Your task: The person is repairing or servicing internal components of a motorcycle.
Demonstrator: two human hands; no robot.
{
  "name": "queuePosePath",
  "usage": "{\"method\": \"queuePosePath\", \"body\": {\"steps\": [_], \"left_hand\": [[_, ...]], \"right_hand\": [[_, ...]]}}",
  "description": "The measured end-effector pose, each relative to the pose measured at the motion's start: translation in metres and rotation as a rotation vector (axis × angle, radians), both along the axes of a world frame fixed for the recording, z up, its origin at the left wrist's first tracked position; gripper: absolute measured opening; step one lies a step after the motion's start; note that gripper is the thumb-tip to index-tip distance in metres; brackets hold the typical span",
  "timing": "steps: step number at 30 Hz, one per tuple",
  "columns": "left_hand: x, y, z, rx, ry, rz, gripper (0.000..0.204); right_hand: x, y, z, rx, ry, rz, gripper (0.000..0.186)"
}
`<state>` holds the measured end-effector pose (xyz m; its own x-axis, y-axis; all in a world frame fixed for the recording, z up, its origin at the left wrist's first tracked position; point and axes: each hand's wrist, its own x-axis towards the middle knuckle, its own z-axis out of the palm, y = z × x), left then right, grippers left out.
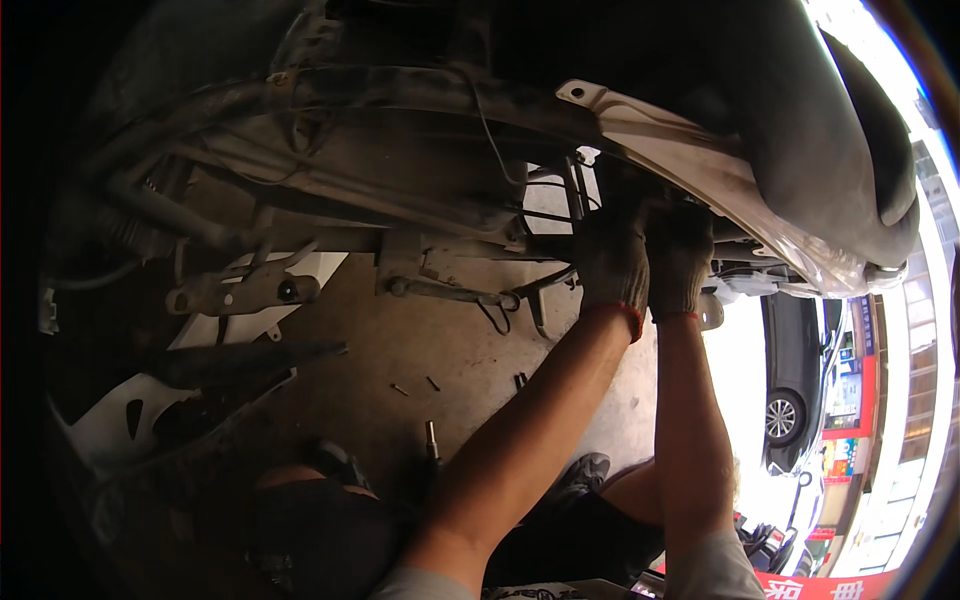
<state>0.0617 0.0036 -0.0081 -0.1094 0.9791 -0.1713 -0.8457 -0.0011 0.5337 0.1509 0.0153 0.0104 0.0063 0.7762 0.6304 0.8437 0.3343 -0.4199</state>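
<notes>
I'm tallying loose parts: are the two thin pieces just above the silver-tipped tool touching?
Apart: the head view shows floor between the left piece and right piece.

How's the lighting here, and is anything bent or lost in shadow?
Head view: glare whitens the ground beside the parked car; head view: shadow obscures whatever the gloved left hand and right hand touch; head view: fisheye distortion bends lines at right.
</notes>
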Motion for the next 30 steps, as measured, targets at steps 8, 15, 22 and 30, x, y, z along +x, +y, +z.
{"method": "queuePosePath", "body": {"steps": [8, 15, 22, 30], "left_hand": [[-0.004, -0.004, 0.012, -0.152, -0.205, -0.097, 0.021], [-0.023, -0.009, 0.019, -0.192, -0.432, -0.344, 0.021], [-0.022, -0.012, 0.018, -0.148, -0.463, -0.353, 0.025], [-0.017, -0.009, 0.021, -0.158, -0.276, -0.291, 0.015]], "right_hand": [[0.005, 0.000, 0.007, 0.085, -0.351, -0.053, 0.021], [-0.002, -0.003, 0.006, -0.001, -0.226, -0.137, 0.025], [0.004, -0.001, 0.006, -0.047, -0.032, -0.212, 0.035], [-0.002, -0.002, 0.006, -0.027, -0.022, -0.183, 0.034]]}}
